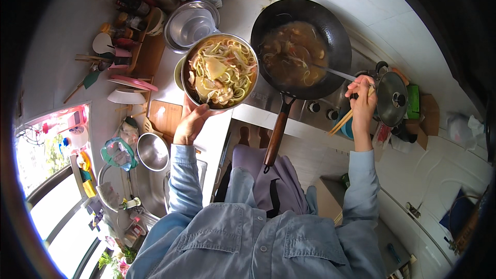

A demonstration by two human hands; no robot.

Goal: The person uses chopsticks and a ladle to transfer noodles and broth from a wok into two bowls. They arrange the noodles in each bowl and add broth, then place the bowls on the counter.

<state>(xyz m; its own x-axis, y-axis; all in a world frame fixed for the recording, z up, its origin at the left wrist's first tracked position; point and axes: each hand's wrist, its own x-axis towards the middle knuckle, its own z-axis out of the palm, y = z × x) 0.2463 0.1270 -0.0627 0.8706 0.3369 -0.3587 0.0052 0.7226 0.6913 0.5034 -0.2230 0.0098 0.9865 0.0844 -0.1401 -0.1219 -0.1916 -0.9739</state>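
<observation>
Head view. Steel bowl [235, 105] is up at the wok's left, its rim just beside the wok wall. Mouth faces up toward the camera; round, so no long axis noted. Contents: noodles [240, 75] with pale slices.

Left hand [192, 121]: partly curled, gripping the bowl at its near-left edge, thumb by the rim; remaining fingers mostly hidden beneath.

Wok [333, 27] on the stove, with brown broth [284, 67] inside; its wooden handle [278, 134] points toward the wearer, slightly left.

Ladle [336, 72]: long axis runs nearly crosswise; scoop end in the broth, handle rising rightward and slightly nearer the wearer.

Right hand [363, 101]: fingers closed round the ladle handle, also grasping chopsticks [343, 120]. Chopsticks slant toward near-left, tips outside the wok.

Glass-lidded pot [393, 98] near the right hand; steel basin [172, 39] beyond the bowl.
</observation>
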